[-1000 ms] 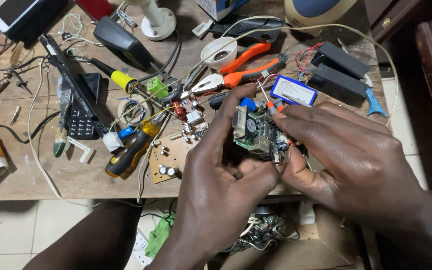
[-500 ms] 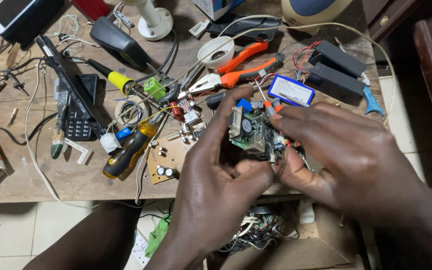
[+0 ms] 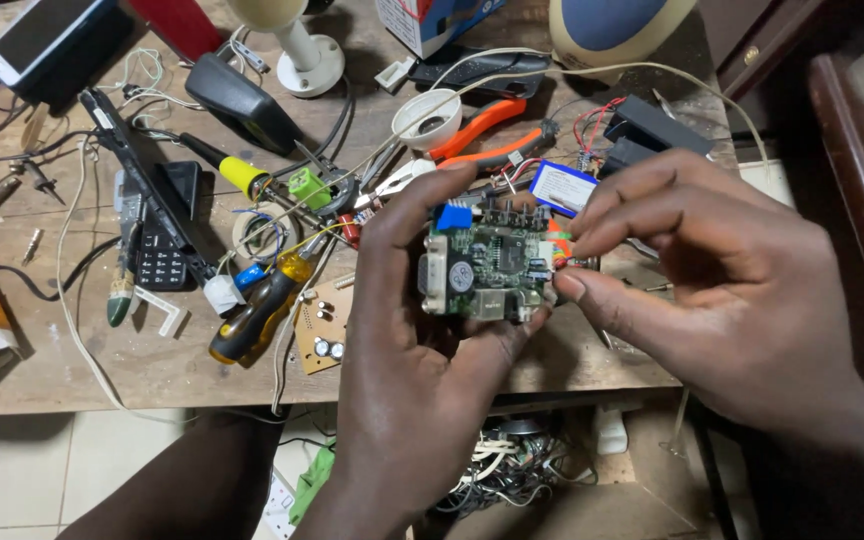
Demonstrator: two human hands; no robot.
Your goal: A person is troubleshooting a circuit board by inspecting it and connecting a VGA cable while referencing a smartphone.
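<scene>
Cluttered wooden counter point(image 3: 102, 370), tiled floor at 7 o'clock; left hand point(image 3: 422, 380) clamped on circuit board point(image 3: 487, 272), right hand point(image 3: 722, 290) pinching its 3 o'clock edge.

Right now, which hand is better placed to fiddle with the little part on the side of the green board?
Probably the right hand: its fingertips already pinch at the right edge of the green circuit board. The left hand is busy cradling the board.
</scene>
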